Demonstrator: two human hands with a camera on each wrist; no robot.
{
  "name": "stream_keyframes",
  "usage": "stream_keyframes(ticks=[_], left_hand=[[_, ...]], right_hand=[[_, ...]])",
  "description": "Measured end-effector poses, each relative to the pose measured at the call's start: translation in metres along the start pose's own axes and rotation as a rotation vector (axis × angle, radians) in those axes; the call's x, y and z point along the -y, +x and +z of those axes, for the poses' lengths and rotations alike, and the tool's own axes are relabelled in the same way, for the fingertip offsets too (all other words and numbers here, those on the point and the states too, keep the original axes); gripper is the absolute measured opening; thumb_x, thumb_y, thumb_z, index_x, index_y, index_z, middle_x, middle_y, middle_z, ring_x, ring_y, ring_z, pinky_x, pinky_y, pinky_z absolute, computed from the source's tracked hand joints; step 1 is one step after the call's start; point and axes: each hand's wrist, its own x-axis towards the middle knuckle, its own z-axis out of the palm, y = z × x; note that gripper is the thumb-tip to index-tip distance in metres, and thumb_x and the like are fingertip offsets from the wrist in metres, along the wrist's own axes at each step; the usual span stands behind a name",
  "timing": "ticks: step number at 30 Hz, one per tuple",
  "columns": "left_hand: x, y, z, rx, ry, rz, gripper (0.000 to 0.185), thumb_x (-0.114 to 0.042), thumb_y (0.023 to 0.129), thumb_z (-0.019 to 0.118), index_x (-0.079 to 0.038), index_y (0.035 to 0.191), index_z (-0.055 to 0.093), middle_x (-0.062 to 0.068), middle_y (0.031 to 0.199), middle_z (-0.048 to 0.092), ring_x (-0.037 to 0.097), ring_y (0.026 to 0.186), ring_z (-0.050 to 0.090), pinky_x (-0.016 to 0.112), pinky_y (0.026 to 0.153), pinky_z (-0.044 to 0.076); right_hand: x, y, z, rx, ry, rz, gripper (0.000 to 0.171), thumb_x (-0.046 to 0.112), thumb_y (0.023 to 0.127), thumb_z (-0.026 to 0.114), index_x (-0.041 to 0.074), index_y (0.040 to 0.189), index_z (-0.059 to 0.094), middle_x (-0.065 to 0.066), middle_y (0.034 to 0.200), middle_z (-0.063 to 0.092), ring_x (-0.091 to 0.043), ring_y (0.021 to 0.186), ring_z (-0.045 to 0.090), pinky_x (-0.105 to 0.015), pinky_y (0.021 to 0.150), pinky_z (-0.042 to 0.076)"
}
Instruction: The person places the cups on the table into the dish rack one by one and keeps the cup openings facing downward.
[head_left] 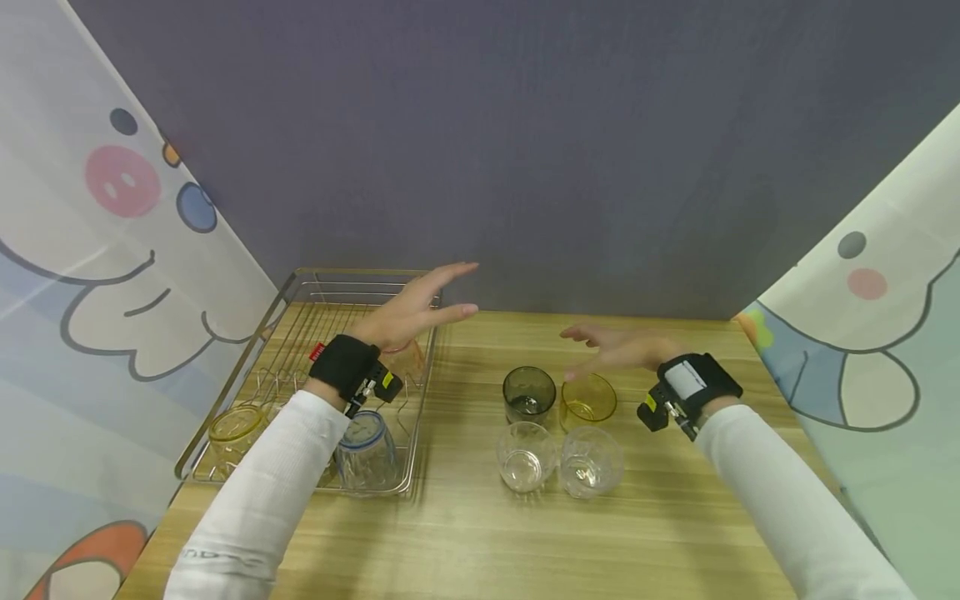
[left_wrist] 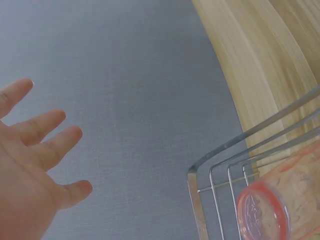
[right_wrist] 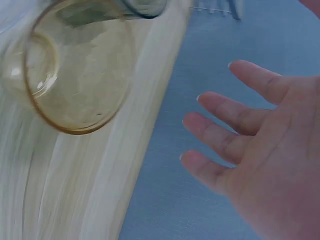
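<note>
Head camera looks forward and down from above the table [head_left: 480,533], taking in both arms and the grey backdrop. Each wrist camera sits close behind its palm, facing outward: left shares the wire rack [left_wrist: 220,165], right shares the amber glass [right_wrist: 75,70].

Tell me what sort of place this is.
Probably a staged dish-sorting tabletop rather than a real kitchen: a wooden table with a wire dish rack holding cups, four glasses grouped beside it, and cartoon-print cloth screens enclosing it.
</note>
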Motion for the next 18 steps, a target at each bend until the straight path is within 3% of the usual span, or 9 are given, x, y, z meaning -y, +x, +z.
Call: stream_keyframes(ticks=[4, 11, 15, 18], left_hand=[[0.003, 0.000, 0.002, -0.008, -0.005, -0.001, 0.071, -0.057, 0.097, 0.052, -0.031, 0.156, 0.024, -0.003, 0.165, 0.022, 0.023, 0.154, 0.018, 0.056, 0.120, 0.025], [0.007, -0.001, 0.006, -0.013, -0.063, -0.051, 0.068, -0.052, 0.098, 0.052, -0.031, 0.156, 0.025, -0.002, 0.165, 0.022, 0.024, 0.154, 0.018, 0.060, 0.121, 0.019], [0.009, -0.003, 0.007, -0.020, -0.089, -0.070, 0.065, -0.050, 0.099, 0.051, -0.032, 0.156, 0.026, -0.002, 0.164, 0.023, 0.024, 0.154, 0.017, 0.059, 0.122, 0.018], [0.011, -0.005, 0.007, -0.021, -0.101, -0.087, 0.062, -0.048, 0.101, 0.049, -0.032, 0.156, 0.025, -0.001, 0.165, 0.022, 0.025, 0.154, 0.018, 0.058, 0.121, 0.022]], right_hand=[[-0.003, 0.004, 0.010, 0.017, -0.076, -0.003, 0.093, 0.049, 0.085, 0.071, 0.007, 0.154, 0.026, -0.026, 0.161, 0.019, -0.051, 0.147, 0.019, -0.070, 0.114, 0.021], [-0.009, 0.007, 0.028, -0.007, -0.231, 0.071, 0.083, 0.047, 0.089, 0.065, 0.004, 0.152, 0.033, -0.034, 0.157, 0.021, -0.053, 0.145, 0.021, -0.073, 0.111, 0.024], [-0.014, 0.011, 0.040, -0.011, -0.244, 0.099, 0.084, 0.046, 0.089, 0.066, 0.001, 0.151, 0.033, -0.034, 0.155, 0.026, -0.052, 0.144, 0.025, -0.068, 0.113, 0.026], [-0.020, 0.012, 0.048, -0.012, -0.221, 0.107, 0.086, 0.046, 0.087, 0.070, 0.000, 0.150, 0.032, -0.034, 0.152, 0.033, -0.051, 0.138, 0.035, -0.065, 0.108, 0.037]])
